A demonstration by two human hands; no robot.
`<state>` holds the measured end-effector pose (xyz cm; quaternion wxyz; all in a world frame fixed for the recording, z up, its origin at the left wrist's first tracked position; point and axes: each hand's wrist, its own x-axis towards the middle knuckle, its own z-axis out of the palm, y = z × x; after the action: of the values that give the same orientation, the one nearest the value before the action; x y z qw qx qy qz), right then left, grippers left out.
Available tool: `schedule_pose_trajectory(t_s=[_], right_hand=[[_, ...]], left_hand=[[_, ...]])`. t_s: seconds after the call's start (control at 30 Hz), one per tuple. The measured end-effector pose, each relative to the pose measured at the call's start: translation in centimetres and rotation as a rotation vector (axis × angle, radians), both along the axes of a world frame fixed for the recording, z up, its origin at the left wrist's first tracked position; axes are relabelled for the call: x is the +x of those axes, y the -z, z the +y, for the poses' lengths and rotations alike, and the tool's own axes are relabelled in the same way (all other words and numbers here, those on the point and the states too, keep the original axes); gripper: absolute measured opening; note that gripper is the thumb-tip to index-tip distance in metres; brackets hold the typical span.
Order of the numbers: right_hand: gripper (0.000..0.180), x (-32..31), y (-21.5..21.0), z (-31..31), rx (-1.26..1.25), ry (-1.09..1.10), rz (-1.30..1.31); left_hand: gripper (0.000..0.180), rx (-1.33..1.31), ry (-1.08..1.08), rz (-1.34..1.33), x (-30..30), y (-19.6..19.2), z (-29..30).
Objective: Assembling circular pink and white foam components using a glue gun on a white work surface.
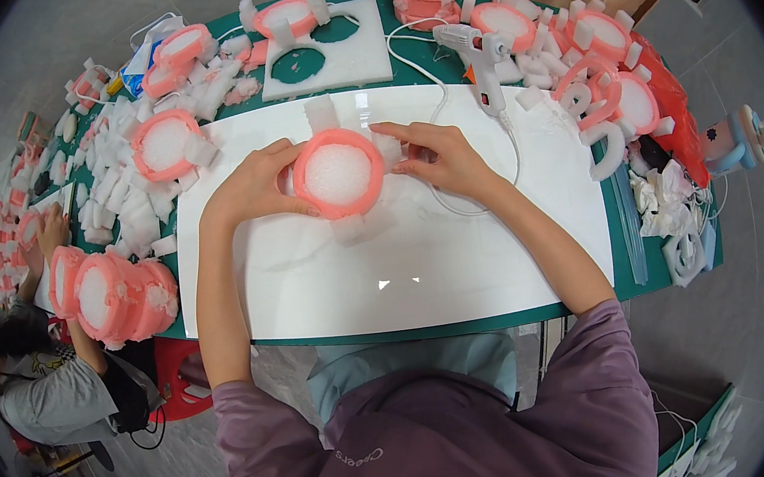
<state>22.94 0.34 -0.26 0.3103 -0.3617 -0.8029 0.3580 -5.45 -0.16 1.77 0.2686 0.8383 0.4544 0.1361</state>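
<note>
A round foam piece (338,174), a pink ring around a white disc, is in front of me over the white board. My left hand (253,185) grips its left side, thumb along the lower rim and fingers behind. A white foam block (321,114) stands out from the ring's far edge. At the ring's right edge is another white foam block (388,148), pinched between the thumb and fingers of my right hand (444,159). A paler block shows at the near edge. Beyond my right hand lies a white hot glue gun (478,53), its cord looping behind that hand.
A white board (405,278) covers the green table's middle. Loose white foam blocks (120,178) and stacked pink rings (113,295) crowd the left. A foam sheet with round holes (346,70) lies at the back. More foam pieces (603,34) fill the right. Another person (58,389) works at left.
</note>
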Motion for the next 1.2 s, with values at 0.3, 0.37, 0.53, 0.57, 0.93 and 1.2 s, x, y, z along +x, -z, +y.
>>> schedule_pose_trajectory(t_s=[0.3, 0.37, 0.53, 0.57, 0.93, 1.2], right_hand=[[0.058, -0.03, -0.12, -0.07, -0.012, -0.003, 0.011], [0.058, -0.03, -0.12, -0.06, -0.01, -0.001, 0.009], [0.058, 0.04, 0.05, 0.06, 0.0, -0.003, 0.004], [0.058, 0.04, 0.07, 0.06, 0.0, -0.003, 0.004], [0.058, -0.04, 0.01, 0.01, 0.003, -0.006, 0.014], [0.058, -0.03, -0.12, -0.08, -0.005, 0.003, 0.004]], left_hand=[[0.08, -0.004, -0.01, -0.008, -0.06, 0.12, 0.0], [0.08, 0.006, -0.011, 0.006, -0.04, 0.06, 0.0], [0.079, 0.004, -0.007, 0.0, -0.02, 0.13, 0.02], [0.079, 0.001, -0.011, -0.004, 0.02, 0.09, -0.01], [0.079, 0.0, -0.011, -0.006, -0.09, 0.16, -0.05], [0.079, -0.001, -0.011, -0.005, 0.01, 0.04, -0.05]])
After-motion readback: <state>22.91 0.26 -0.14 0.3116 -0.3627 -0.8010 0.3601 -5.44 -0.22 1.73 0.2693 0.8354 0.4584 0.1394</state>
